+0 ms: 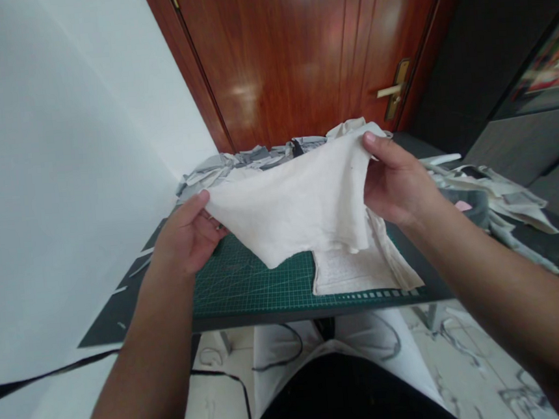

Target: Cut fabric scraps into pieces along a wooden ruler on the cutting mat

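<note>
Head view: a person stands at the tabletop (269, 317), both bare hands raised above it at the centre of the frame. Item held: one white cloth (298, 198), stretched between the two hands and clear of the surface at its left part.

Left hand (191, 233), left of centre: grip closed on the cloth's left corner, thumb on top, fingers curled beneath. Right hand (397, 176), right of centre and higher in the frame: grip closed on the cloth's upper right corner, thumb on the near face, remaining fingers behind. The cloth therefore slopes upward from left to right, its lower edge hanging loose.

Below the cloth, a green cutting mat (246, 281) with a printed grid lies on the tabletop. A second fabric piece (358, 271), off-white, rests on the mat right of centre; the held cloth covers its upper portion from view.

Surroundings: a pile of grey and white scraps (265, 157) runs along the tabletop's far edge. Another heap of strips (513, 199) lies at the right of the frame. A reddish-brown door (285, 52) with a metal handle (391, 90) occupies the top centre; a white wall (87, 135) fills the upper left. Loose threads lie on the floor (213, 404), lower left and lower right.
</note>
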### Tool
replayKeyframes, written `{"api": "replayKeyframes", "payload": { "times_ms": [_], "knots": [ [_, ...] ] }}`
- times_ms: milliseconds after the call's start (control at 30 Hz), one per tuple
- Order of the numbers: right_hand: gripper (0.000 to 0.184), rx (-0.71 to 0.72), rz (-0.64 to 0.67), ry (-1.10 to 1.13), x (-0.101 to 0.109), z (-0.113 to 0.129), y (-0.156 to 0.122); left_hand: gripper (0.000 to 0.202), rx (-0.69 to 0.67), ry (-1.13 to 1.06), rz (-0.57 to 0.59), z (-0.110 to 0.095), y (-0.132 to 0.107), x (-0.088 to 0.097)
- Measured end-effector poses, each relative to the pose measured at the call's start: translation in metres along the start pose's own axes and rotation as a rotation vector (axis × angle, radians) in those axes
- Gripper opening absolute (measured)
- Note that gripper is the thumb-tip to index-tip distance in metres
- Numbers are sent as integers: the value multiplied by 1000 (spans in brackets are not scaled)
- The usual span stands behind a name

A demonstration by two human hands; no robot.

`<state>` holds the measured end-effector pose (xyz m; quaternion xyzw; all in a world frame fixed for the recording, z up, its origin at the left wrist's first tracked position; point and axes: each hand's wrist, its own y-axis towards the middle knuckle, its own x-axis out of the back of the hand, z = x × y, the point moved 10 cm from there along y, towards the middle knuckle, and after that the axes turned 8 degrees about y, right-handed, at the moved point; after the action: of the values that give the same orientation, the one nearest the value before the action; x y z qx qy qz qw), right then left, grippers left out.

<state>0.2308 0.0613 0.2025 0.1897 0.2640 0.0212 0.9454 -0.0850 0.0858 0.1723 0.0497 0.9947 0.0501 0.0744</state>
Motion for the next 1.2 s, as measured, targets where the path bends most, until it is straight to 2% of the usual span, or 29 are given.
{"api": "replayKeyframes", "payload": {
  "times_ms": [67, 233, 333, 500, 600, 733, 800, 900, 1000, 1100, 1200],
  "knots": [
    [32, 22, -12, -17, 0, -1, -2, 26, -21, 7, 15, -1, 1, -2],
    [24, 173, -132, -196, 13, 8, -6, 21, -83, 31, -68, 0, 5, 11],
    [24, 231, -170, -282, 17, 13, -8, 25, -126, 12, -22, 1, 5, 10],
    [21, 317, -242, -217, 22, 19, -14, 34, -124, -29, -16, 5, 1, 8],
    [14, 317, -293, -180, 26, 20, -17, 35, -178, -53, -35, -1, -4, 7],
    [21, 273, -223, -171, 17, 20, -16, 32, -336, -56, -67, -23, -15, 1],
    [22, 263, -169, -153, 8, 22, -16, 31, -412, -35, -48, -34, -21, -7],
    [20, 277, -130, -180, -5, 28, -19, 53, -478, -2, -9, -43, -26, -19],
    [25, 305, -113, -231, -15, 35, -26, 69, -468, 43, -64, -45, -28, -19],
    [45, 311, -79, -204, -22, 40, -37, 64, -426, 113, -126, -47, -35, -15],
    [49, 268, -63, -198, -24, 38, -43, 57, -315, 174, -144, -43, -40, -8]
  ]
}}
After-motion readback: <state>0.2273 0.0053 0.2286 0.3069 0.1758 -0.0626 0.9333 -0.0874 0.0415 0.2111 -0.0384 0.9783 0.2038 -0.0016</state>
